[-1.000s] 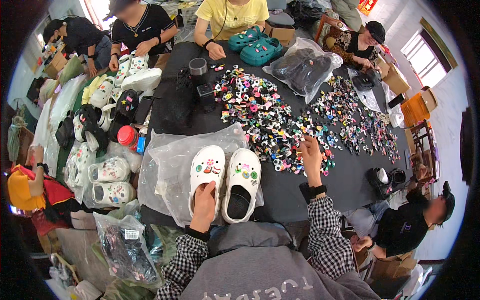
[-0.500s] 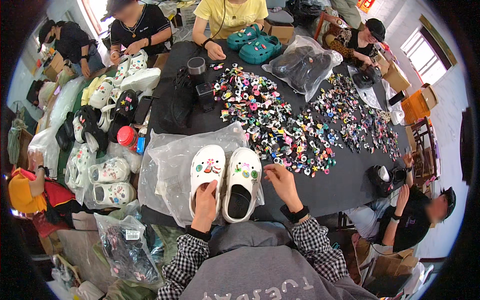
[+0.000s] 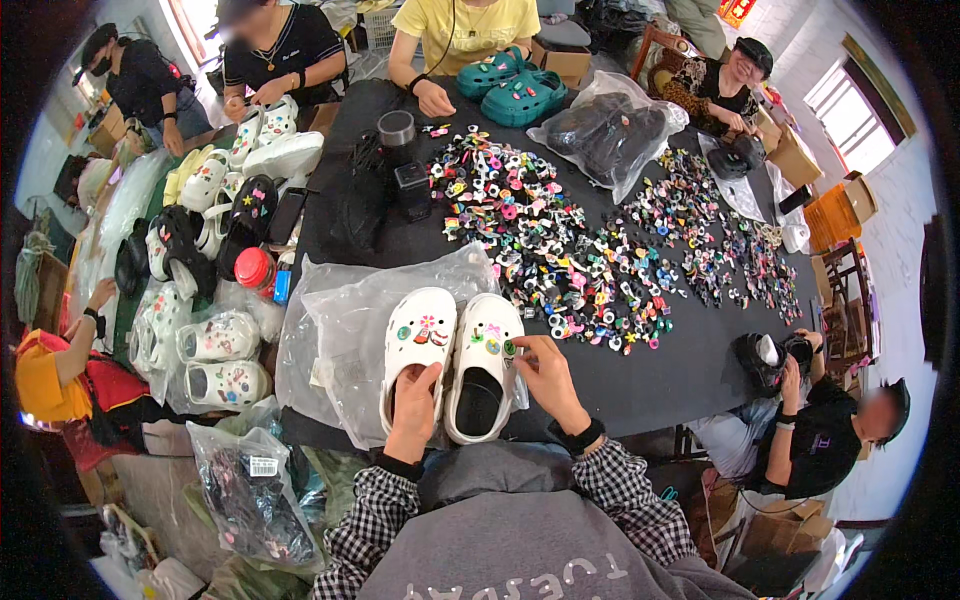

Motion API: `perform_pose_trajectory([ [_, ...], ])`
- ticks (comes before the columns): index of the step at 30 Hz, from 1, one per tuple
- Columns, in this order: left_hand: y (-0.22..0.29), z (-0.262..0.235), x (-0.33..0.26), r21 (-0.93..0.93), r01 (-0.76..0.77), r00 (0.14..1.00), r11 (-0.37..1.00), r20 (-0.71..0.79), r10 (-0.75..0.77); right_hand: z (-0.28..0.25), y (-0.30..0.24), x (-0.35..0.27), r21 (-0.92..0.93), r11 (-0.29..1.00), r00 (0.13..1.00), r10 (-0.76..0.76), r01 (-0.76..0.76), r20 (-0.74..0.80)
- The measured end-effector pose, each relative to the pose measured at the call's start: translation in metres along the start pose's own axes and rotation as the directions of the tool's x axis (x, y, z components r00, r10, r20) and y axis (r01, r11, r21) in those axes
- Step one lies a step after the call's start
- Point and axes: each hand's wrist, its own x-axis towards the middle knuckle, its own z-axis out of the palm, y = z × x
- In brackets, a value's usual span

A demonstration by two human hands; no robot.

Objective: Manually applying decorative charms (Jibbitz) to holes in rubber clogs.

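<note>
A pair of white clogs with colourful shoe charms stands side by side in front of me, partly on a clear plastic bag (image 3: 345,290). My left hand (image 3: 412,408) grips the left clog (image 3: 420,312), its fingers reaching into the foot opening and its thumb on the upper. At the outer side of the right clog (image 3: 490,310), the thumb and forefinger of my right hand (image 3: 548,378) close around a round green shoe charm (image 3: 511,348). Its other fingers are curled and partly hidden.
Heaps of loose shoe charms (image 3: 540,235) spread over the black table (image 3: 640,385). Teal clogs (image 3: 520,97) and a bagged dark pair (image 3: 605,135) lie beyond. More clogs (image 3: 228,385), a red-lidded jar (image 3: 254,267) and a phone (image 3: 287,215) are on the left. Several co-workers sit around.
My right hand has moved left onto the right clog's outer side, touching the green charm. My left hand keeps its hold. The co-worker at the lower right has brought a hand to the black shoes.
</note>
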Motion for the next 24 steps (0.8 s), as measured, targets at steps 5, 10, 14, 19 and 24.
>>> perform_pose_trajectory([
  [5,-0.005,-0.002,0.003,0.003,-0.02,1.0,1.0,-0.015,0.02,0.007,0.005,-0.004,0.042,0.999,0.999,0.014,-0.013,-0.04],
  [10,-0.006,0.0,0.0,-0.015,0.009,1.0,1.0,-0.004,-0.009,0.009,0.011,-0.008,0.091,0.991,0.995,0.097,-0.094,-0.032],
  [14,-0.005,0.003,-0.001,-0.021,-0.01,1.0,1.0,-0.008,0.01,0.007,0.006,-0.008,0.119,0.982,0.989,0.148,-0.148,0.007],
  [19,-0.005,0.004,-0.003,0.022,-0.028,0.999,0.999,-0.017,0.029,0.009,0.006,-0.009,0.102,0.972,0.978,0.207,-0.21,0.041],
  [24,-0.007,0.005,-0.005,0.0,-0.014,1.0,1.0,-0.018,0.014,0.014,0.003,-0.011,0.138,0.958,0.968,0.249,-0.251,0.029],
])
